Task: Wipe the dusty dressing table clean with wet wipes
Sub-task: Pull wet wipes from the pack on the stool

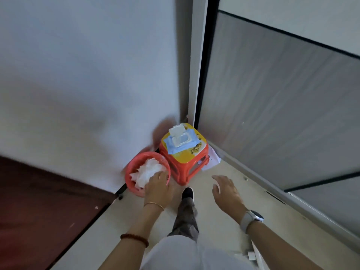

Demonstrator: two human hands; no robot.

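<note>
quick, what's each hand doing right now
Left hand: over the used wipes in the red basket; cannot tell whether it grips any.
Right hand: open, empty, above the floor.

Glossy red plastic basket (130, 179) holds crumpled papery wipes (148, 172); the plastic stool (184, 151) top shines.

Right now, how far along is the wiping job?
Some wiping looks done: crumpled white wipes fill the round red plastic basket, where the left hand reaches. The blue wet-wipe pack sits lid-open on the red-and-yellow plastic stool. The right hand is empty. The table itself isn't clearly visible.
</note>
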